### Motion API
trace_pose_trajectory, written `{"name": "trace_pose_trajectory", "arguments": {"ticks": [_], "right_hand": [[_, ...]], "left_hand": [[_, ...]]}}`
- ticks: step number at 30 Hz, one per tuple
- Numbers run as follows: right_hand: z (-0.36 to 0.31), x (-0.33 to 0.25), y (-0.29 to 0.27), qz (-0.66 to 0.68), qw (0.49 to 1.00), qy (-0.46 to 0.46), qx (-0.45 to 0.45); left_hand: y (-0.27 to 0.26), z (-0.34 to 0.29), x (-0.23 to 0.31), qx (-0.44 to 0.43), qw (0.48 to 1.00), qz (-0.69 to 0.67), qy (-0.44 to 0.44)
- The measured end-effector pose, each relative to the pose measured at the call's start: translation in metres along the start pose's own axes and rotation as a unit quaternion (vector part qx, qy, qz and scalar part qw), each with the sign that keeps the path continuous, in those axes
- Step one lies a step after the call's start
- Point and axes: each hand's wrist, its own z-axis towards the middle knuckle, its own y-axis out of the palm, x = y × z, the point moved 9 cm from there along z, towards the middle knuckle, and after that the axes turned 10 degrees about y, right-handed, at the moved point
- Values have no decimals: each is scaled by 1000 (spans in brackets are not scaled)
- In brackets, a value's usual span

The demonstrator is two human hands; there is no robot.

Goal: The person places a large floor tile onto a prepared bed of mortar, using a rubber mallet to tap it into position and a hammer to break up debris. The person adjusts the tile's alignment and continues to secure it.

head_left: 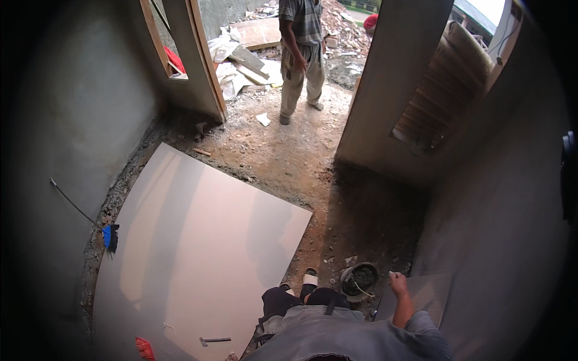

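Note:
My right hand point(397, 283) is raised beside the bucket, its fingers closed. A small pale spot shows at the fingertips, too small to name. The dark bucket point(343, 280), with wet grey mortar in it and a light handle, stands just left of that hand. Under my right forearm a flat grey panel point(436, 292) leans near the wall. At the lower edge a sliver of my left hand point(231, 357) shows near a large pale board point(198, 240) lying flat; its fingers are hidden. On the board lie a hammer-like tool point(215, 341) and a red object point(144, 348).
A blue-headed broom point(109, 236) leans at the left wall. Rubble lines the dirt floor point(277, 150). Beyond the doorway stands another person point(303, 54), with debris and planks point(247, 63) behind. A red cap or helmet point(369, 23) shows at the doorway's right edge.

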Motion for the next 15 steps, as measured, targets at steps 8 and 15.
{"name": "trace_pose_trajectory", "arguments": {"ticks": [8, 15], "right_hand": [[-116, 99, -1, -322, 925, 144, -138], [-63, 27, 27, -163, 970, 87, -161]], "left_hand": [[4, 30, 12, 30, 995, -70, -65], [-8, 7, 27, -14, 991, -98, -87]]}}
